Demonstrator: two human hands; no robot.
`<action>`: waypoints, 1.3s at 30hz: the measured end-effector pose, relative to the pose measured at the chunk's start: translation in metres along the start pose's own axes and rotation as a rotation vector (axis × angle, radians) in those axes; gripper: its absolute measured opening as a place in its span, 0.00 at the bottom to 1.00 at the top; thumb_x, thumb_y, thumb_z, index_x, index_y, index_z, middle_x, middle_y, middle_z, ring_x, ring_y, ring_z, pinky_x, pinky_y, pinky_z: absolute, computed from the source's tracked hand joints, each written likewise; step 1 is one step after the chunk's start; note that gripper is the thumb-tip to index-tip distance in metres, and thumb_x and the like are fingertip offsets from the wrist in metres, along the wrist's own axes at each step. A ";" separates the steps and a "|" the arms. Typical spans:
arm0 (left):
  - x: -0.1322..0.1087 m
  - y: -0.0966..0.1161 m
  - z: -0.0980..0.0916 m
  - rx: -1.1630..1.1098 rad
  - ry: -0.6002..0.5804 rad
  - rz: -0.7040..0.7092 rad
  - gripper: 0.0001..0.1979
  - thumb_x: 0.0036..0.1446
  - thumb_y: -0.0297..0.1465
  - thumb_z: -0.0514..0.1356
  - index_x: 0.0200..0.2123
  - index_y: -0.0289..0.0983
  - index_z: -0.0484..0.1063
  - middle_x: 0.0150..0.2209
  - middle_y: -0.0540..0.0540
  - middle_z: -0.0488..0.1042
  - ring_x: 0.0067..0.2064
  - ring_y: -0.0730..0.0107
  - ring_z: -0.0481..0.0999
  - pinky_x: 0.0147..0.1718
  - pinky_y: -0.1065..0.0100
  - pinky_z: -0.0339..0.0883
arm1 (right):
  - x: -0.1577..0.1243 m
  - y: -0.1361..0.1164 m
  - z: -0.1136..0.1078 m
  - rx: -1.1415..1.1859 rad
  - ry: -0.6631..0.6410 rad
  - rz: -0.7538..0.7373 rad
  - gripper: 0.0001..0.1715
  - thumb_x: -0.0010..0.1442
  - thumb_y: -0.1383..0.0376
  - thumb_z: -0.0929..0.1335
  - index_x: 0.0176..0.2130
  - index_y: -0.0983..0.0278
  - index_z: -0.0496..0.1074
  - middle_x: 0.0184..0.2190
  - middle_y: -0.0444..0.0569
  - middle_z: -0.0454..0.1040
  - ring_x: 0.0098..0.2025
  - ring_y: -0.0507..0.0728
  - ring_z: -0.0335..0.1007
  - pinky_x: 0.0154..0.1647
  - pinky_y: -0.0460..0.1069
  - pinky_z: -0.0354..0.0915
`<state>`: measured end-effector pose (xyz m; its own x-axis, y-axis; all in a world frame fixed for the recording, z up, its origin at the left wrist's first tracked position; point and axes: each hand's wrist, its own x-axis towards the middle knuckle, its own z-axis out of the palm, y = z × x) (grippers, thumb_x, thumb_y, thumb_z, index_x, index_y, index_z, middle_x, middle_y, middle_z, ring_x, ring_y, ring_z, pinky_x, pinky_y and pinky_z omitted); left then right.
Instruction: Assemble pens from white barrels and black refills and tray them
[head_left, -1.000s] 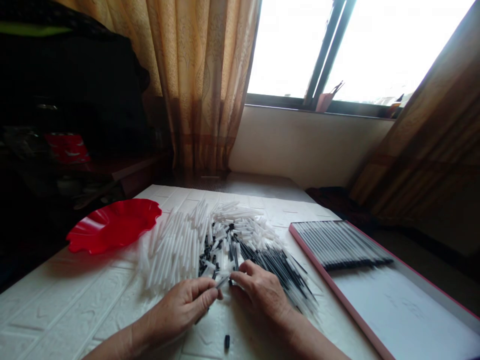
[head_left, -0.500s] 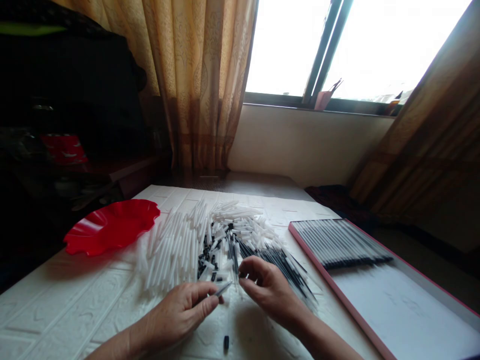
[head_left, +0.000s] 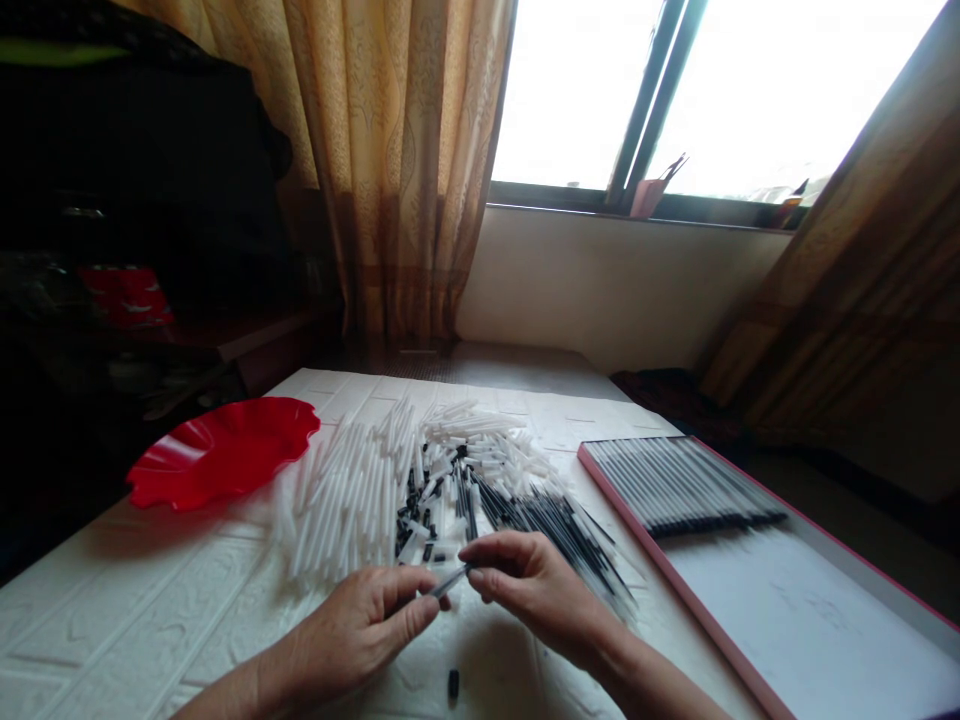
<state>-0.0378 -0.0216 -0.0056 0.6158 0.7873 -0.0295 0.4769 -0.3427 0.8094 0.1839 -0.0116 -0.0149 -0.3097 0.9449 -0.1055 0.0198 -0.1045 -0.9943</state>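
Observation:
My left hand (head_left: 379, 615) is closed around a slim pen barrel (head_left: 450, 582) that looks dark inside and slants up to the right. At its upper end, the thumb and fingertips of my right hand (head_left: 529, 580) are pinched together; any small part between them is hidden. Just beyond my hands lie a heap of translucent white tubes (head_left: 345, 510), small black plugs (head_left: 411, 528), clear caps (head_left: 499, 445) and dark, thin pen refills (head_left: 562, 530). A single black piece (head_left: 453, 684) rests on the table in front of me.
To the right is a shallow pink-edged box (head_left: 667, 580) with a row of assembled pens (head_left: 697, 485) at its far end. A red wavy-rimmed dish (head_left: 225, 455) stands at the left of the white table covering (head_left: 97, 620). Curtains and a window are behind.
My right hand has moved slightly left, its fingers closing in to meet the end of the pen barrel. My left hand has stayed nearly still.

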 end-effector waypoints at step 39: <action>0.001 -0.004 -0.002 0.006 0.072 -0.014 0.19 0.67 0.43 0.50 0.37 0.38 0.76 0.27 0.51 0.70 0.29 0.68 0.70 0.29 0.74 0.60 | -0.008 -0.002 -0.006 -1.032 0.088 -0.328 0.06 0.62 0.69 0.65 0.37 0.63 0.73 0.30 0.48 0.78 0.31 0.55 0.75 0.33 0.46 0.63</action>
<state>-0.0404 -0.0188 -0.0075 0.5626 0.8267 0.0010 0.4890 -0.3338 0.8059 0.1915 -0.0169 -0.0122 -0.3769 0.9028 0.2073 0.7509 0.4288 -0.5022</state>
